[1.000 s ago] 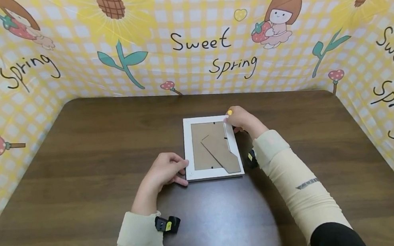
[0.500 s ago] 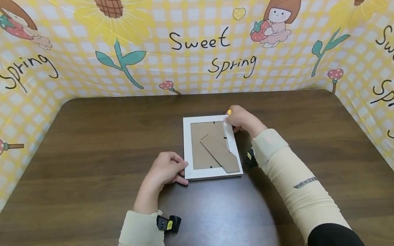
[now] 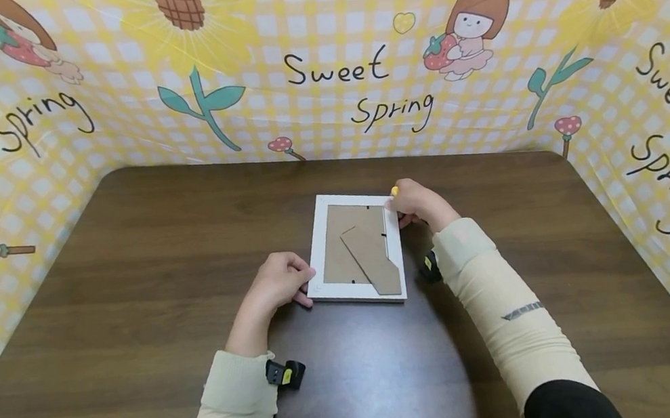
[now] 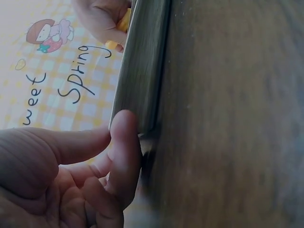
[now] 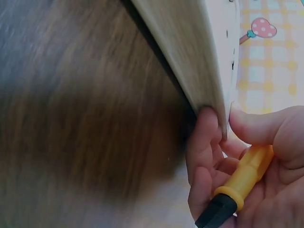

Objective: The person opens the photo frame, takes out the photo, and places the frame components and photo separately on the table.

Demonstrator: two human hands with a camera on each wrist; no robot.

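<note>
A white picture frame [image 3: 316, 241] shows its back, with a brown backing board [image 3: 339, 263] and a slanting easel leg [image 3: 380, 269]. My left hand [image 3: 278, 283] pinches its near left corner between thumb and fingers. In the left wrist view, the left hand [image 4: 76, 171] grips the frame's side edge [image 4: 142, 66]. My right hand [image 3: 423, 201] grips the far right corner. Tucked in that palm is a yellow handle with a black end [image 5: 244, 178]; its other end is hidden by the hand. The right thumb lies against the frame's white back [image 5: 227, 42].
The brown wooden table [image 3: 153, 289] extends around the frame. A yellow checked cloth [image 3: 304, 28] with printed flowers and lettering stands along the back and both sides. Each sleeve cuff bears a small black wrist device [image 3: 286, 373].
The frame has turned slightly clockwise, its near edge swinging left. My left hand has moved a little left and away from me with it. The right hand keeps its grip, shifting slightly right.
</note>
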